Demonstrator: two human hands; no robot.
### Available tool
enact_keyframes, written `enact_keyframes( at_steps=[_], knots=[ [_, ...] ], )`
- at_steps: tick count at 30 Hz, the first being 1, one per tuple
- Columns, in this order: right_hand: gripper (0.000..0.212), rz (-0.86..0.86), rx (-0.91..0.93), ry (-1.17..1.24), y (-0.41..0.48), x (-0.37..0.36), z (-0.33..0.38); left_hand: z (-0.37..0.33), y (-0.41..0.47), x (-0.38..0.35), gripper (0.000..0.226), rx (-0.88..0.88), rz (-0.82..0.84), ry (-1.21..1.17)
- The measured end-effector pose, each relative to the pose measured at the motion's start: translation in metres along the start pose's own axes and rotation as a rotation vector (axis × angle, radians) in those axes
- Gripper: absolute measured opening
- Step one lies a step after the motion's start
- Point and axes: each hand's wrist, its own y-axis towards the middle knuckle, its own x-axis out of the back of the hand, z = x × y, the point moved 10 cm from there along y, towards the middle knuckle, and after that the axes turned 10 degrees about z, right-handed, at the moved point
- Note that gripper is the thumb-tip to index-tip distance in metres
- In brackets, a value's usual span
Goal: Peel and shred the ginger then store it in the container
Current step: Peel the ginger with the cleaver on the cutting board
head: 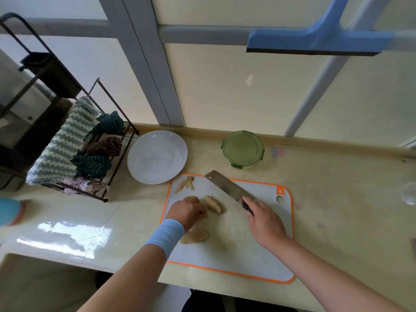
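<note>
Head view, worktop (337, 199) stock. Far left: cloth rack (67, 149). Plate (157, 157), white, beside board's far-left corner. Cutting board (247, 255), orange-edged. Left hand (188, 210), grip curled, seemingly on one piece of the peeled ginger (213, 204) lying mid-board. Cleaver (227, 186), blade aslant over far edge. Container (242, 149), green lid on, beyond board. Right hand (265, 221), grip closed round cleaver handle.

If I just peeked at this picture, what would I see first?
Probably the big cleaver, its blade slanting across the orange-edged cutting board, with the right hand gripping its handle. Next to it, the left hand curls its fingers over pale peeled ginger in the board's middle. Behind the board, a green container with its lid on and a white plate sit on the counter.
</note>
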Motion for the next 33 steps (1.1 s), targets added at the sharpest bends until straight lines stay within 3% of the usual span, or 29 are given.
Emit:
enact_keyframes(
  at_steps=[3, 7, 9, 12, 14, 17, 20, 23, 25, 27, 30, 33],
  knots=[
    [0.047, 0.006, -0.005, 0.001, 0.002, 0.0, 0.002, 0.023, -0.001, 0.031, 0.009, 0.094, -0.24, -0.062],
    [0.045, 0.005, -0.009, 0.017, 0.003, -0.002, 0.004, 0.042, 0.012, 0.049, 0.025, 0.201, -0.244, -0.194],
    [0.046, 0.013, -0.015, 0.028, 0.003, -0.003, 0.004, 0.026, 0.017, 0.057, 0.025, 0.091, -0.28, -0.163],
    [0.045, 0.006, -0.009, 0.046, 0.0, -0.003, 0.007, -0.01, 0.024, 0.032, 0.037, -0.139, -0.146, -0.049],
    [0.045, 0.002, -0.011, 0.056, -0.003, -0.003, 0.008, -0.028, 0.024, 0.018, 0.037, -0.174, -0.057, 0.005],
    [0.042, -0.012, -0.02, 0.078, -0.008, 0.0, 0.009, -0.03, 0.021, 0.012, 0.028, -0.032, -0.03, -0.026],
    [0.04, -0.026, -0.009, 0.089, -0.013, 0.005, 0.013, -0.01, 0.007, -0.003, 0.045, 0.264, 0.017, -0.277],
    [0.039, -0.028, 0.005, 0.094, -0.016, 0.008, 0.016, -0.009, -0.005, -0.019, 0.051, 0.295, 0.064, -0.32],
    [0.038, -0.029, 0.006, 0.101, -0.017, 0.008, 0.015, -0.004, -0.009, -0.008, 0.038, 0.291, -0.005, -0.251],
    [0.038, -0.033, 0.0, 0.115, -0.018, 0.008, 0.013, -0.008, -0.006, 0.004, 0.033, 0.156, -0.089, -0.221],
    [0.04, -0.014, -0.043, 0.138, -0.02, 0.007, 0.008, -0.048, 0.001, -0.011, 0.062, -0.263, 0.102, 0.011],
    [0.041, 0.015, -0.068, 0.152, -0.021, 0.005, 0.003, -0.05, 0.005, -0.019, 0.066, -0.326, 0.14, 0.058]
  ],
)
